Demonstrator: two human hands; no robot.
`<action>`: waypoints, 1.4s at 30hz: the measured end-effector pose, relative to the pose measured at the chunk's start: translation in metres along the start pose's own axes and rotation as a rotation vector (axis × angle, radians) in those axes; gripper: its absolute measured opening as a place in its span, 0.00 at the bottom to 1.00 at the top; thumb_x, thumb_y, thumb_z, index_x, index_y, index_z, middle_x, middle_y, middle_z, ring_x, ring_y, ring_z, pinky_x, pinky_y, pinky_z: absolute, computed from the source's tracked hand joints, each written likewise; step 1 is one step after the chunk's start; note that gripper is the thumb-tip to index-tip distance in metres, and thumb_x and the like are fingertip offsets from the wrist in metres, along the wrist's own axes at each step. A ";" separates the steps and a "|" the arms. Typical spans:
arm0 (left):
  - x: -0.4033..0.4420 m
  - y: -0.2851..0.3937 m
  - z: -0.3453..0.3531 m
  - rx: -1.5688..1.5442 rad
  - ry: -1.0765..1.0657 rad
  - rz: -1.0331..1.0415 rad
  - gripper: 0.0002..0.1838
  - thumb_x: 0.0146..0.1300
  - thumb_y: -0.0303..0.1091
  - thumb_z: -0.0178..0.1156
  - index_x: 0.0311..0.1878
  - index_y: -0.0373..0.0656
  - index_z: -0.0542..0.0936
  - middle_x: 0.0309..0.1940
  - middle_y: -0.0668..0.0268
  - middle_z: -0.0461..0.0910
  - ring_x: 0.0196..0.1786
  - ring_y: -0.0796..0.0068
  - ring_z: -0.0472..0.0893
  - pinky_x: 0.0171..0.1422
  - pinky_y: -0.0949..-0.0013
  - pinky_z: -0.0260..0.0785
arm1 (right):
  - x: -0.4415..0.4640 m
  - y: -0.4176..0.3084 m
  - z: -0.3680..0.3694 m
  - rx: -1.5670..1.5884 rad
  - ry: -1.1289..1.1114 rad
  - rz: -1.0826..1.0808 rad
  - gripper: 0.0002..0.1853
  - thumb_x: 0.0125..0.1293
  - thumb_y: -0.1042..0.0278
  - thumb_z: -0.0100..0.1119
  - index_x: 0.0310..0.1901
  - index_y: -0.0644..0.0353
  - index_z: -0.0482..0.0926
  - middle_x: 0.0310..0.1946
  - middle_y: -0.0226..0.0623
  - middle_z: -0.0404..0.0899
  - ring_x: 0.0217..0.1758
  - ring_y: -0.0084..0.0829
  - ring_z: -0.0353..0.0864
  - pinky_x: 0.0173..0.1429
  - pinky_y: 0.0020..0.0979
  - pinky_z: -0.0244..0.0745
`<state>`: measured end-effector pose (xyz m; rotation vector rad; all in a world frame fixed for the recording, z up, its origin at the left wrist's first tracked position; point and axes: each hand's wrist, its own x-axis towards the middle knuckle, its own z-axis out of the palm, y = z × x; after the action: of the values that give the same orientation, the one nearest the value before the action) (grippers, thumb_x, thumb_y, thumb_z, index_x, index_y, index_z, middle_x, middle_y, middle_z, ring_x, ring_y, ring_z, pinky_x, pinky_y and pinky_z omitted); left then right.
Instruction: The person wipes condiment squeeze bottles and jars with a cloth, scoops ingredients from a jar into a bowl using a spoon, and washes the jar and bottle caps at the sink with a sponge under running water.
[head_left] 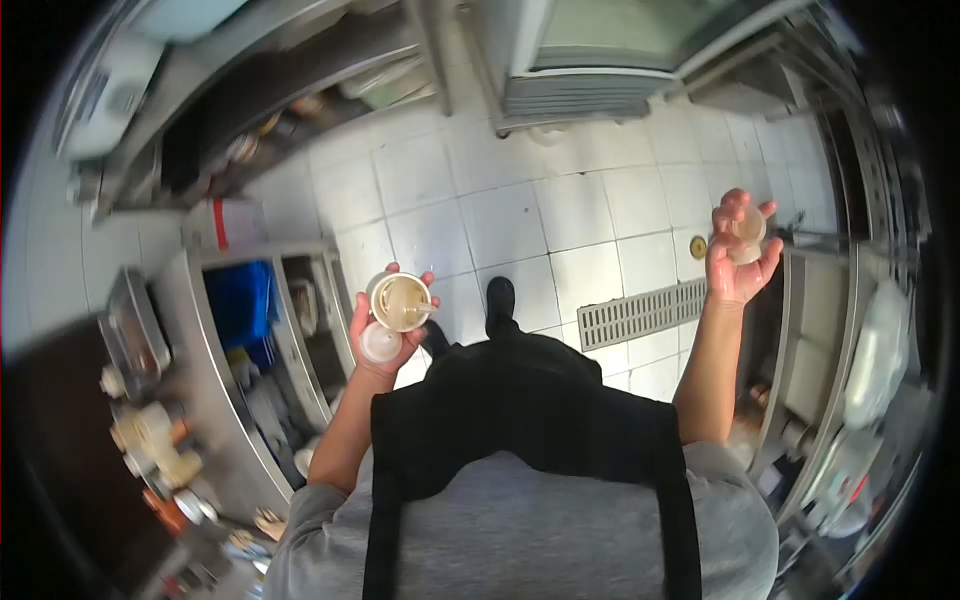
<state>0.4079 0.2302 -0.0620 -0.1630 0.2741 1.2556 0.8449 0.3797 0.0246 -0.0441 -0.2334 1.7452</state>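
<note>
In my left hand (362, 320) is a round white tub (376, 290), its open top facing up. Something pale and translucent with a short stem or handle (405, 303) lies in the tub; I cannot tell exactly what it is. A small translucent round cup or lid (381, 344) is also held in this hand, against the palm below the tub. Away to the right, my right hand (738, 280) is raised palm up, its fingers curled around small translucent cups (747, 235). The cups' contents are too blurred to make out.
A tiled floor (500, 225) with a drain grate (640, 315) lies below. To the left stands a steel counter (200, 370) with a blue bag (240, 300) on its shelf. A glass-door cabinet (590, 95) is ahead; steel shelving (800, 350) runs along the right.
</note>
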 end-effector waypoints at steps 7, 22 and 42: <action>0.147 -0.036 0.026 -0.029 -0.040 -0.378 0.32 0.65 0.58 0.51 0.68 0.56 0.60 0.68 0.47 0.53 0.64 0.42 0.64 0.46 0.53 0.78 | -0.025 -0.065 -0.023 -0.009 0.055 -0.219 0.20 0.56 0.72 0.67 0.50 0.49 0.75 0.58 0.30 0.57 0.60 0.36 0.63 0.45 0.32 0.75; 0.394 -0.071 0.075 0.159 0.062 -0.776 0.32 0.65 0.59 0.49 0.69 0.59 0.59 0.68 0.47 0.56 0.61 0.43 0.68 0.45 0.56 0.77 | 0.028 -0.142 -0.141 -0.288 0.539 -0.528 0.07 0.67 0.66 0.53 0.45 0.48 0.77 0.51 0.31 0.70 0.46 0.27 0.71 0.33 0.27 0.71; 0.662 -0.201 -0.089 0.092 0.008 -0.894 0.35 0.61 0.56 0.58 0.67 0.56 0.57 0.62 0.41 0.61 0.58 0.38 0.68 0.41 0.55 0.79 | 0.263 -0.172 -0.582 0.139 0.115 -0.173 0.18 0.57 0.68 0.63 0.51 0.53 0.76 0.40 0.33 0.73 0.37 0.29 0.75 0.34 0.27 0.71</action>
<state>0.7770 0.7498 -0.3463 -0.1827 0.2244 0.3557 1.0546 0.7421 -0.4871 -0.0223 -0.0296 1.5773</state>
